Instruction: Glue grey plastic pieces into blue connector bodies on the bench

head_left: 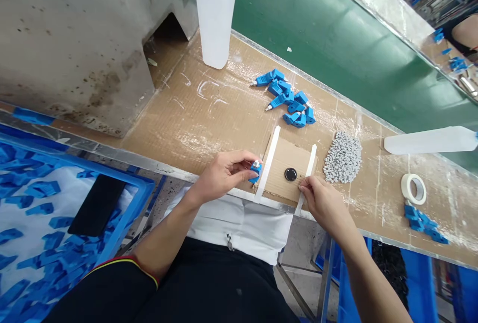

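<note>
My left hand (227,173) is closed around a small blue plastic part (256,169) with a whitish piece at its top, held just left of a cardboard pad (286,151). White tape strips run along both sides of the pad. On it sits a small, round, glossy black thing (290,174). My right hand (315,193) has its fingers pinched together over the right tape strip (310,160); anything between the fingertips is too small to make out. Beyond the pad lies a loose pile of blue plastic parts (286,93), some with white tips. Right of the pad is a heap of small grey pieces (342,158).
A white bottle (216,14) stands at the back left; another white bottle (429,140) lies right. A tape roll (414,188) is beside more blue parts (423,223). A blue crate (140,188) holds blue parts and a black phone-like slab (97,206). Part of another person shows top right.
</note>
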Tool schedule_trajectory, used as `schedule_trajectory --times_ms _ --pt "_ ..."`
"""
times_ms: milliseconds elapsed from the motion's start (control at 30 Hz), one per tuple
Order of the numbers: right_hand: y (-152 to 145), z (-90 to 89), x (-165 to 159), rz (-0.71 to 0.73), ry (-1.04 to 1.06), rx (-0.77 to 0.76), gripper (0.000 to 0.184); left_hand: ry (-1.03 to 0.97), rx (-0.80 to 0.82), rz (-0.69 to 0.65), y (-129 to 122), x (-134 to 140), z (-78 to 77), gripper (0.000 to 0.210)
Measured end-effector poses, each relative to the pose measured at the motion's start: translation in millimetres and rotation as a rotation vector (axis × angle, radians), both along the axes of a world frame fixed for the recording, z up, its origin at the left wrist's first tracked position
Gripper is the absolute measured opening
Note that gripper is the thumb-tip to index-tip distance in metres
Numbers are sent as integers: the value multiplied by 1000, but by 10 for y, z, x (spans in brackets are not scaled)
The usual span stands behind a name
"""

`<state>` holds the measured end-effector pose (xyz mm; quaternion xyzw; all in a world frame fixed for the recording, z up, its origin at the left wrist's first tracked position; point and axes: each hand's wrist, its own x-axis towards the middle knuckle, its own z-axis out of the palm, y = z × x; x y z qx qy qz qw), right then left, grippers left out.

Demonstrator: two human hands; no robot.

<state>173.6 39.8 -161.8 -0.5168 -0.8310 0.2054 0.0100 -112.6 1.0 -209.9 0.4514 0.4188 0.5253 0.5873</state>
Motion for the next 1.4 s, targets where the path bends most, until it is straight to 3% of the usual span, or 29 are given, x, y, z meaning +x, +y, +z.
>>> schedule_trajectory --times_ms 133,300,467,633,900,1400 --pt "10 59 44 -64 87 -44 18 -15 11 -9 -2 -5 1 17" --pt "-159 198 -24 -229 370 -50 17 -63 7 -45 -5 -20 0 17" --pt "-407 159 -577 -197 724 -19 15 -131 -14 -104 -26 -9 20 26" --pt "-413 12 -1052 -161 915 -94 16 -207 -57 -90 -47 6 26 33" --pt "-368 -62 -1126 -235 1002 -159 21 -244 -31 -76 -14 19 17 32" --pt "-340 -125 -1113 -200 891 -94 15 -168 -56 -91 -21 23 -19 31"
